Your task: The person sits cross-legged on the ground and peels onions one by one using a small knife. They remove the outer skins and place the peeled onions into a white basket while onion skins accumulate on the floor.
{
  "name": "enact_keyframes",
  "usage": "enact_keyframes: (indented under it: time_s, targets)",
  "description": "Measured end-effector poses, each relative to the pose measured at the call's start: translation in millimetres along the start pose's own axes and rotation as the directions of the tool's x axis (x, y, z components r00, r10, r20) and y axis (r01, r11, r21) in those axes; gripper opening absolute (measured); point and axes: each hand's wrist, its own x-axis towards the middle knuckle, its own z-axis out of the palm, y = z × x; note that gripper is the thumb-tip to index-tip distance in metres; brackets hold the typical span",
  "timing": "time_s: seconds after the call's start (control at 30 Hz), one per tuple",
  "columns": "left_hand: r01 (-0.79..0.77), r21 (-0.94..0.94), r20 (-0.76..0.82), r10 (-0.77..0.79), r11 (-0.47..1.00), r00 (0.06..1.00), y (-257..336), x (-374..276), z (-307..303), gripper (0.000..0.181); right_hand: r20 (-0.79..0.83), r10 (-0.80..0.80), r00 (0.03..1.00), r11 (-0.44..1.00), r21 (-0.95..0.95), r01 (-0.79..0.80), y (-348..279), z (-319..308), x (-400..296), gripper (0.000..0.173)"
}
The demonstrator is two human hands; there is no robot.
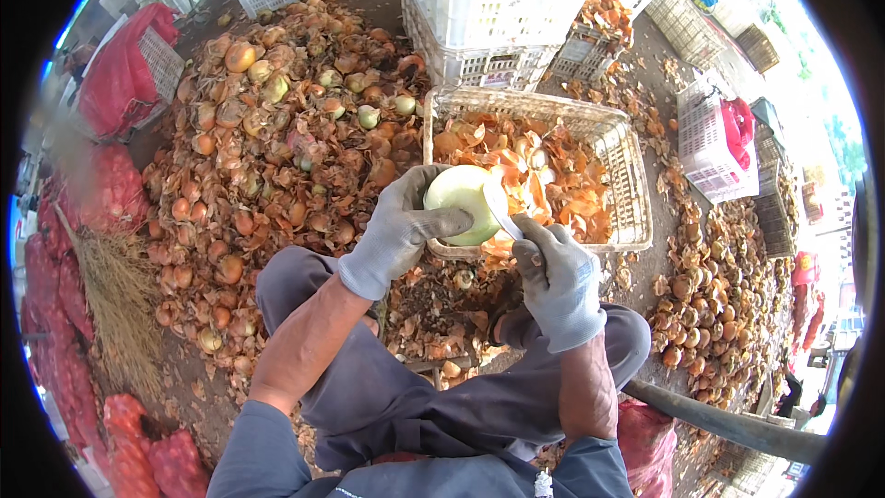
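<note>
A large peeled onion (453,195), pale green and smooth, is gripped in my left hand (397,228), whose thumb presses across its front. My right hand (556,270) holds a small knife (510,225), its blade against the onion's right side. Both hands wear grey coated work gloves. They are above the near rim of a worn plastic crate (626,152). Loose orange onion skins (553,187) lie deep inside that crate. How far the blade has entered the onion cannot be seen.
A heap of unpeeled onions and skins (290,117) spreads at the left. White crates (484,7) stand stacked beyond the worn crate. Another onion pile (705,311) lies right, near a metal pole (733,425). A straw broom (121,297) and red mesh sacks (59,277) are far left.
</note>
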Motion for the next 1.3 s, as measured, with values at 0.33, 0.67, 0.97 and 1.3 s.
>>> enact_keyframes:
  time_s: [0.33,0.67,0.97,1.3]
  targets:
    - [-0.116,0.221,0.012,0.116,0.968,0.993,-0.8,5.3,-2.1,0.074,0.494,0.462,0.737,0.232,0.734,-0.638,6.3,-4.2,4.8,0.057]
    - [-0.073,-0.194,0.055,0.086,0.978,0.995,-15.2,11.6,-17.0,0.075,0.13,0.317,0.94,0.645,0.697,-0.314,12.0,1.1,0.1,0.04]
    - [0.013,-0.294,0.024,-0.007,0.956,1.0,-11.8,6.8,4.9,0.074,-0.159,0.271,0.949,0.873,0.456,-0.173,8.1,32.7,11.4,0.074]
    - [0.176,-0.289,0.22,-0.113,0.941,0.969,-18.4,6.8,-11.9,0.066,-0.461,0.191,0.866,0.953,0.3,-0.05,32.7,26.5,12.7,0.038]
